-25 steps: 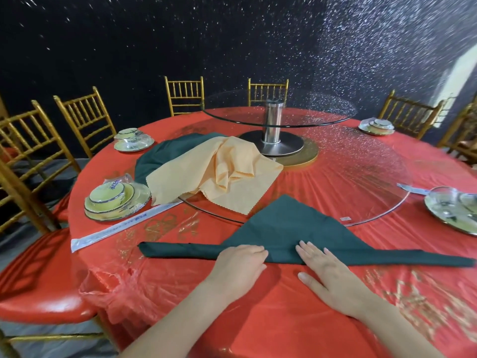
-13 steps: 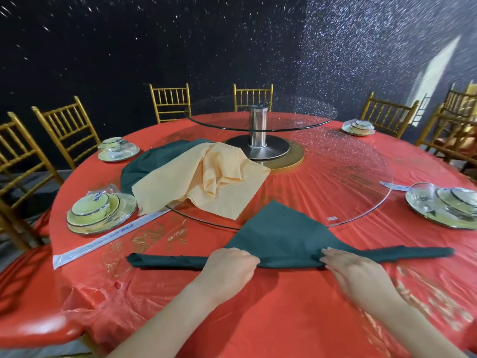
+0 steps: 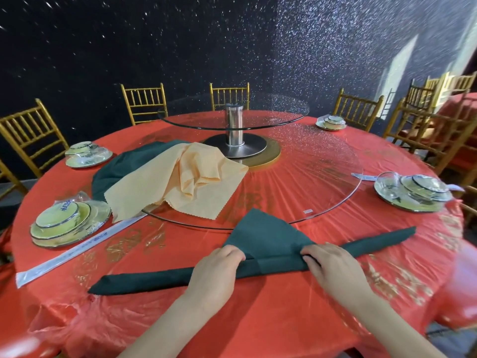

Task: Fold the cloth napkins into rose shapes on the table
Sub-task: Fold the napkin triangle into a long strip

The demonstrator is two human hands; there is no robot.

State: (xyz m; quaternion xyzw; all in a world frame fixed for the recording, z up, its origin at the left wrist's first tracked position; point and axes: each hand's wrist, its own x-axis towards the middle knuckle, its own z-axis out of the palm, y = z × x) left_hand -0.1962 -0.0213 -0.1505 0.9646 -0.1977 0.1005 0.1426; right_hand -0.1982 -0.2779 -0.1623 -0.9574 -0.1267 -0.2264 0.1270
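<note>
Fingertips of both hands hidden, tucked into the fold. 2nd green napkin (image 3: 121, 169) mostly covered by peach napkin (image 3: 180, 182), both on left part of glass turntable (image 3: 322, 161). 3 napkins, 4 wrapped place settings (image 3: 64, 223) round the turntable. Green napkin (image 3: 265, 236) lies just in front of the turntable: long rolled band, triangle tip on the glass edge. L hand (image 3: 216, 270) and R hand (image 3: 333, 267) each curl round the band mid-length.

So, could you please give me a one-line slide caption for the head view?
Left hand and right hand grip the rolled edge of a dark green cloth napkin on the red-covered round table.
</note>
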